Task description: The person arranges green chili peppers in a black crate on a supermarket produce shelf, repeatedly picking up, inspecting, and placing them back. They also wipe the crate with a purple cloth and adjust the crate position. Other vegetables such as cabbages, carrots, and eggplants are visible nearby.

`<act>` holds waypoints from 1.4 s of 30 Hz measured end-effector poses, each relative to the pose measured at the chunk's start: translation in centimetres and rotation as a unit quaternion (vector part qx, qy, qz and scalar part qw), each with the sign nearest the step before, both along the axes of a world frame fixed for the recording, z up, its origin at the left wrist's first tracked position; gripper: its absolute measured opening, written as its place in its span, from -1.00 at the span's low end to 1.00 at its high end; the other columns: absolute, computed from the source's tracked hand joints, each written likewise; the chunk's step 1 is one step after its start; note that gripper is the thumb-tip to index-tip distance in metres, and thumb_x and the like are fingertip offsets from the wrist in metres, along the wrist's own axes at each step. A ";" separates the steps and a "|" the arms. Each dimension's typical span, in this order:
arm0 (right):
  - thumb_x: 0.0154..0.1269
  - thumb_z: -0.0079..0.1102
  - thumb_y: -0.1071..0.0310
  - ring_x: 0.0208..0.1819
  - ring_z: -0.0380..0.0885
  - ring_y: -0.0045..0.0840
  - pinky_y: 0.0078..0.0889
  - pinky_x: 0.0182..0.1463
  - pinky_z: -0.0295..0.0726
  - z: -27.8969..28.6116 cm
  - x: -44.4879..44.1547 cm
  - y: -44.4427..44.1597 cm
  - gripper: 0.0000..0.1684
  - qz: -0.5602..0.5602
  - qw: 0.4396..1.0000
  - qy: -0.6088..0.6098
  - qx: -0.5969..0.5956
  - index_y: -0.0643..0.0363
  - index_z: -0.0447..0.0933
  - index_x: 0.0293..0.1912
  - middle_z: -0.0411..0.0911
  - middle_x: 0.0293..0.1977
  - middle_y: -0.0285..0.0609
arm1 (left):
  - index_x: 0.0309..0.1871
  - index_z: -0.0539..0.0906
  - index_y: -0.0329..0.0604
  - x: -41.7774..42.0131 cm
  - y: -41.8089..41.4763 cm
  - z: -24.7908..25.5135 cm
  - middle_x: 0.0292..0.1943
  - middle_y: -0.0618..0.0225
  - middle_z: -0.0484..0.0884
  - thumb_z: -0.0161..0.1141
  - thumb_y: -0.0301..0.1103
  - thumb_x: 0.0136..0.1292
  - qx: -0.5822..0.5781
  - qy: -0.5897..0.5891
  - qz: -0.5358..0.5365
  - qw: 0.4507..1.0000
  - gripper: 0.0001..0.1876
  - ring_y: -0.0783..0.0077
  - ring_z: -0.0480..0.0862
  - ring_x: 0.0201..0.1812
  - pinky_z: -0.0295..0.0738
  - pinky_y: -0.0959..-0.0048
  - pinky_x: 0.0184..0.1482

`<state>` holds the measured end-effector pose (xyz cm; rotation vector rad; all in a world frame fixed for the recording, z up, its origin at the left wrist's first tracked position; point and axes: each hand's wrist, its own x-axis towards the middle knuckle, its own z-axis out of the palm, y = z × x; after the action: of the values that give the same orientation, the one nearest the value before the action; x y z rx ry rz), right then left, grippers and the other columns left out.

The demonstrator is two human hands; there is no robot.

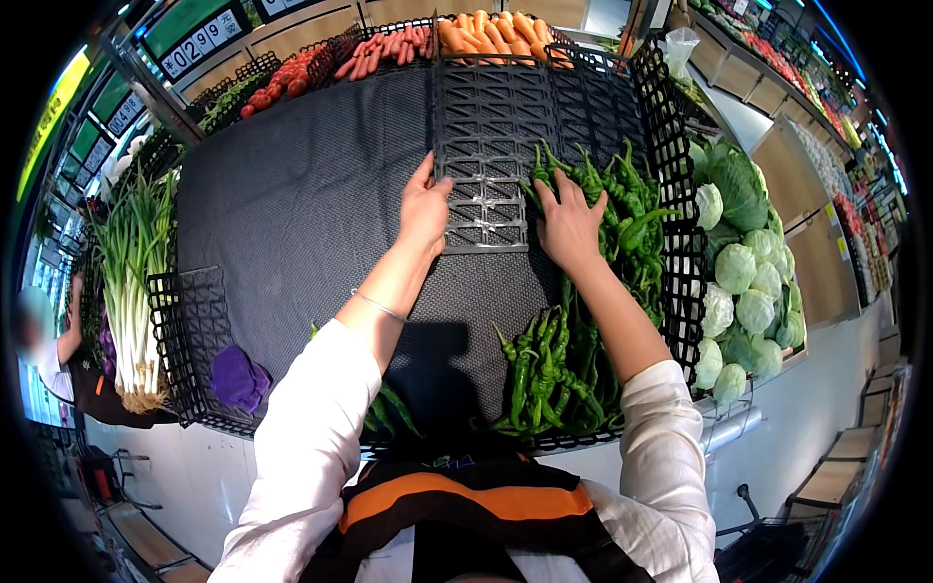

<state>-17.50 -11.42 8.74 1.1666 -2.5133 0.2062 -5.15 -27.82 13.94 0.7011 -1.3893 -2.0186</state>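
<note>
My left hand [425, 211] is at the left edge of a black plastic lattice panel [485, 153], its thumb and fingers on either side of that edge. My right hand [574, 224] rests palm down on long green peppers [633, 178], fingers spread and touching them. These peppers are heaped along the right side of the display, behind and under my right forearm. More green peppers [539, 364] lie at the near right. A few others [386, 412] show beside my left sleeve, partly hidden by it. Black textured matting [306, 182] covers the display bed under the panel.
A black mesh fence [674, 146] divides the peppers from cabbages [758, 255] on the right. Carrots [496, 33], red sausage-shaped items [386, 49] and tomatoes [280, 80] line the back. At left are leeks [138, 291], a purple cloth-like item [239, 379] and another person [62, 357].
</note>
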 end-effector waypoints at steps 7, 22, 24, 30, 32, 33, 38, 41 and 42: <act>0.01 0.30 0.30 0.29 0.25 -0.33 0.49 0.23 0.08 0.3 0.1 0.1 -0.26 0.005 1.000 -0.006 -0.005 -0.07 0.33 0.24 0.20 0.30 -0.13 | 0.44 0.12 -0.20 0.2 -0.7 -0.4 0.16 0.15 0.47 -0.05 -0.53 0.36 -0.012 -0.038 -0.040 0.998 -0.42 0.38 0.54 0.05 0.45 0.47 0.09; 0.01 0.30 0.27 0.26 0.27 -0.36 0.47 0.25 0.06 0.6 0.2 0.4 -0.32 0.012 0.999 -0.008 -0.032 -0.05 0.38 0.20 0.24 0.27 -0.15 | -0.08 0.55 -0.11 0.6 -1.1 -1.0 -0.43 0.58 0.52 0.02 -0.47 0.35 0.049 0.031 -0.037 0.998 -0.86 0.75 0.46 -0.48 0.35 0.71 -0.48; 0.01 0.34 0.27 0.27 0.26 -0.33 0.48 0.25 0.05 0.5 0.2 0.4 -0.27 0.012 0.999 -0.016 -0.028 -0.08 0.35 0.22 0.23 0.28 -0.15 | -0.09 0.55 -0.10 0.6 -1.0 -1.1 -0.43 0.58 0.53 0.02 -0.47 0.35 0.036 0.031 -0.030 0.998 -0.86 0.75 0.47 -0.48 0.35 0.71 -0.48; -0.01 0.34 0.30 0.26 0.28 -0.33 0.47 0.25 0.04 0.4 0.1 0.5 -0.27 0.018 0.999 -0.007 -0.036 -0.07 0.36 0.22 0.24 0.27 -0.15 | -0.09 0.56 -0.11 0.6 -2.0 -1.7 -0.44 0.58 0.53 0.02 -0.46 0.36 0.031 0.045 -0.057 0.997 -0.87 0.75 0.48 -0.46 0.35 0.71 -0.48; -0.01 0.34 0.30 0.26 0.28 -0.33 0.47 0.25 0.04 0.2 0.0 0.5 -0.27 0.018 0.999 -0.008 -0.034 -0.07 0.36 0.22 0.24 0.27 -0.16 | -0.09 0.55 -0.11 0.3 -1.5 -1.5 -0.44 0.57 0.52 0.02 -0.46 0.36 0.039 0.038 -0.043 0.998 -0.86 0.75 0.48 -0.46 0.35 0.71 -0.48; -0.01 0.34 0.31 0.25 0.28 -0.34 0.47 0.25 0.04 0.2 0.0 0.5 -0.27 0.018 0.999 -0.008 -0.033 -0.06 0.36 0.21 0.24 0.27 -0.16 | -0.08 0.55 -0.11 0.2 -1.2 -1.2 -0.44 0.57 0.52 0.02 -0.46 0.36 0.043 0.036 -0.036 0.998 -0.86 0.74 0.48 -0.46 0.35 0.71 -0.48; -0.01 0.33 0.32 0.26 0.28 -0.35 0.47 0.26 0.04 0.2 0.1 0.5 -0.27 0.017 0.999 -0.009 -0.030 -0.07 0.36 0.22 0.23 0.27 -0.17 | -0.06 0.54 -0.12 0.1 -0.3 -0.5 -0.42 0.55 0.51 0.03 -0.45 0.37 0.059 0.026 -0.012 0.998 -0.86 0.73 0.47 -0.46 0.36 0.72 -0.48; -0.02 0.32 0.32 0.26 0.28 -0.35 0.47 0.26 0.04 0.3 0.0 0.5 -0.27 0.014 1.000 -0.006 -0.024 -0.08 0.36 0.22 0.23 0.27 -0.17 | -0.05 0.53 -0.13 0.2 -0.2 -0.1 -0.42 0.54 0.51 0.04 -0.44 0.37 0.062 0.033 -0.021 0.997 -0.86 0.73 0.48 -0.45 0.37 0.73 -0.47; -0.02 0.32 0.32 0.26 0.28 -0.35 0.47 0.26 0.04 0.4 0.1 0.5 -0.27 0.014 1.000 -0.006 -0.020 -0.08 0.36 0.22 0.23 0.27 -0.17 | -0.05 0.54 -0.13 0.3 -0.3 -0.2 -0.41 0.54 0.51 0.04 -0.44 0.37 0.061 0.035 -0.021 0.997 -0.86 0.73 0.48 -0.44 0.37 0.73 -0.46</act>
<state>-17.42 -10.94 9.09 1.1882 -2.4927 0.2696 -4.87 -28.10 13.79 0.6515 -1.2600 -2.1551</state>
